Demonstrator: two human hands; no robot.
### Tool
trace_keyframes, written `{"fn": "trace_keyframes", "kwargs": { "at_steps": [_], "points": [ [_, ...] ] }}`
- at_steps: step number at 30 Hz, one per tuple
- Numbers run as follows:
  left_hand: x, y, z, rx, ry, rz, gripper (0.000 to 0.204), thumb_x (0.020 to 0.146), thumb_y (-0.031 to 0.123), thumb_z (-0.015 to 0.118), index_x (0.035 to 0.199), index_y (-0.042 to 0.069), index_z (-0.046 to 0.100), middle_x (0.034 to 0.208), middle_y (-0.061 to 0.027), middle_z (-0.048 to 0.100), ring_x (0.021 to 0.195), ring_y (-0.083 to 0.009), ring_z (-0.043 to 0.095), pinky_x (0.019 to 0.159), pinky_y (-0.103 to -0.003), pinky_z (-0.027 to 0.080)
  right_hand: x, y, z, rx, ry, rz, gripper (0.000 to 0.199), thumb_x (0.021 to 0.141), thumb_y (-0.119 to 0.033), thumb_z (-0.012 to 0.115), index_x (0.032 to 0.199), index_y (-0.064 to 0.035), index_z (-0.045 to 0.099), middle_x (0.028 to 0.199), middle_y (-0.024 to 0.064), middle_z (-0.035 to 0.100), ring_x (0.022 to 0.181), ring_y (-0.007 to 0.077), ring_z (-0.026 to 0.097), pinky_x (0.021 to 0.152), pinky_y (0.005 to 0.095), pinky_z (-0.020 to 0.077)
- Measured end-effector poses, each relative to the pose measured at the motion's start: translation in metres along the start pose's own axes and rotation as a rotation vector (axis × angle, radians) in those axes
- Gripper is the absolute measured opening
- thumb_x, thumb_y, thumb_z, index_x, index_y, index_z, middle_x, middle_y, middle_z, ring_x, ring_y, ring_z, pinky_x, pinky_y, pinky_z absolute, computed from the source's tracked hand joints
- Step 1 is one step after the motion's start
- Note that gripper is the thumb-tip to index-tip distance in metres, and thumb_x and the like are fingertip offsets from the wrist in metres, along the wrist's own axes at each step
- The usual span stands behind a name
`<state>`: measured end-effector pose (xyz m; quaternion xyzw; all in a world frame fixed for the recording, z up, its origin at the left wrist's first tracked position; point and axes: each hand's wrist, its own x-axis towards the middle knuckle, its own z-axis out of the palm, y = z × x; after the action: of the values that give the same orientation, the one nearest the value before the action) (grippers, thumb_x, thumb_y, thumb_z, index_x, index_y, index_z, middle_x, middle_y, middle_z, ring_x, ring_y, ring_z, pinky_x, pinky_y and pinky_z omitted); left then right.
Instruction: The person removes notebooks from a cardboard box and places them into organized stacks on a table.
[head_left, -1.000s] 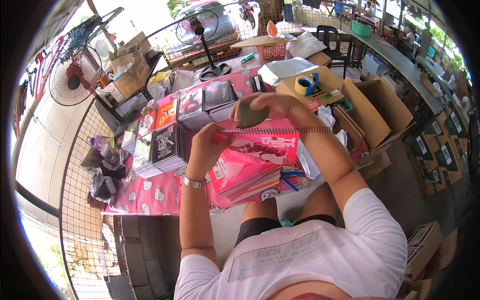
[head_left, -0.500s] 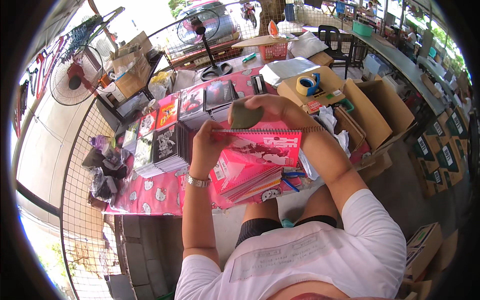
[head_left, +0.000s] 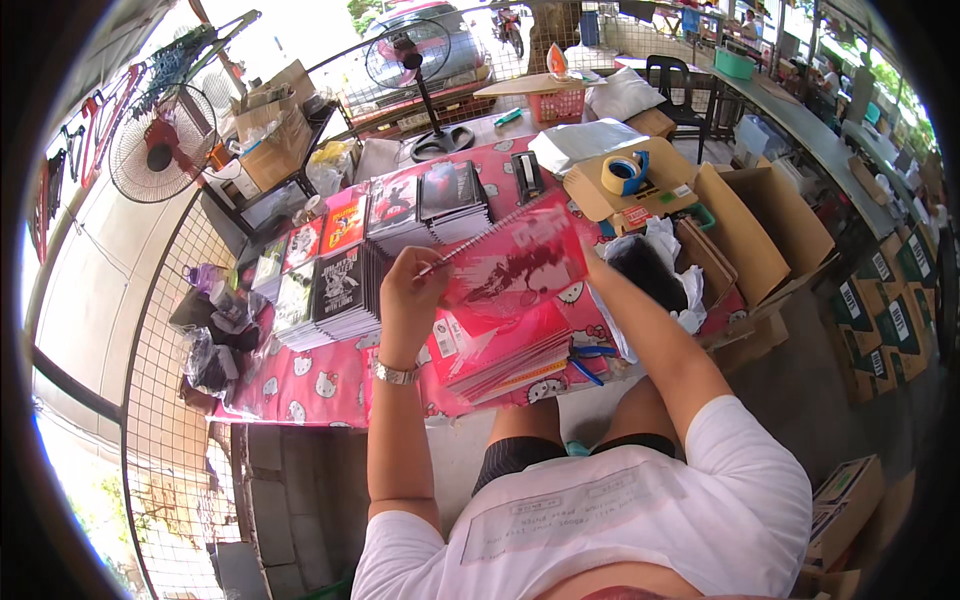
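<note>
While the left hand [head_left: 412,285] grips the notebook [head_left: 520,270] by its left end, over the table [head_left: 275,388] beside the front-edge stack [head_left: 505,350], its long axis slants rightward and away toward the right hand [head_left: 593,256], whose hold I cannot tell.

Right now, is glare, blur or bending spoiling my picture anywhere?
In the head view, daylight left of the car is blown out; in the head view, the left-hand mesh fence bows near the dark rim; also in the head view, the held pink notebook looks slightly soft, perhaps from motion.
</note>
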<state>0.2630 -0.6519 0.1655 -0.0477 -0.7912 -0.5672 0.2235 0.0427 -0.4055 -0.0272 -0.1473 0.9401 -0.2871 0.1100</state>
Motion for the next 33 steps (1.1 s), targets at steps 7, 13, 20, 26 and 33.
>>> {"fn": "trace_keyframes", "kwargs": {
  "at_steps": [7,13,20,26,33],
  "points": [
    [-0.024,-0.022,-0.022,0.240,0.194,-0.145,0.017,0.095,0.019,0.064,0.094,0.002,0.063,0.063,-0.0038,0.057,0.054,-0.0073,0.051,0.047,-0.027,0.039,-0.130,0.034,0.109,-0.175,0.437,-0.470,0.067,0.082,-0.041,0.070,0.136,-0.0072,0.047,0.134,0.0178,0.048,0.128,0.0406,0.042,0.109,0.0458,0.0345],
    [-0.029,-0.016,0.007,0.231,0.266,0.001,0.019,0.094,0.024,0.065,0.099,0.006,0.063,0.059,-0.0057,0.050,0.050,-0.0138,0.044,0.049,-0.030,0.039,-0.204,0.056,0.108,-0.302,0.288,-0.460,0.063,0.084,-0.031,0.069,0.135,-0.0020,0.047,0.131,0.0195,0.049,0.122,0.0385,0.047,0.106,0.0479,0.0356],
    [-0.031,0.003,0.005,0.446,0.255,0.017,0.019,0.093,0.024,0.066,0.096,0.005,0.061,0.057,-0.0072,0.050,0.048,-0.0174,0.043,0.050,-0.033,0.040,-0.173,0.033,0.045,-0.022,0.874,-0.455,0.053,0.087,-0.028,0.068,0.128,0.0013,0.052,0.114,0.0188,0.058,0.103,0.0358,0.055,0.095,0.0447,0.0421],
    [-0.031,-0.032,-0.017,0.219,0.178,-0.130,0.019,0.096,0.020,0.063,0.106,0.003,0.059,0.070,-0.0008,0.053,0.059,-0.0054,0.054,0.047,-0.023,0.053,-0.225,-0.131,-0.046,0.365,0.605,-0.800,0.052,0.083,-0.025,0.074,0.126,-0.0010,0.056,0.114,0.0177,0.059,0.110,0.0324,0.056,0.096,0.0397,0.0437],
    [-0.034,-0.013,0.000,0.275,0.177,0.021,0.017,0.097,0.019,0.061,0.101,0.002,0.061,0.070,-0.0004,0.055,0.062,-0.0066,0.061,0.048,-0.024,0.053,-0.222,-0.185,-0.048,0.371,0.520,-0.882,0.054,0.078,-0.023,0.077,0.123,-0.0021,0.058,0.117,0.0126,0.059,0.109,0.0315,0.057,0.095,0.0425,0.0447]
  ]
}}
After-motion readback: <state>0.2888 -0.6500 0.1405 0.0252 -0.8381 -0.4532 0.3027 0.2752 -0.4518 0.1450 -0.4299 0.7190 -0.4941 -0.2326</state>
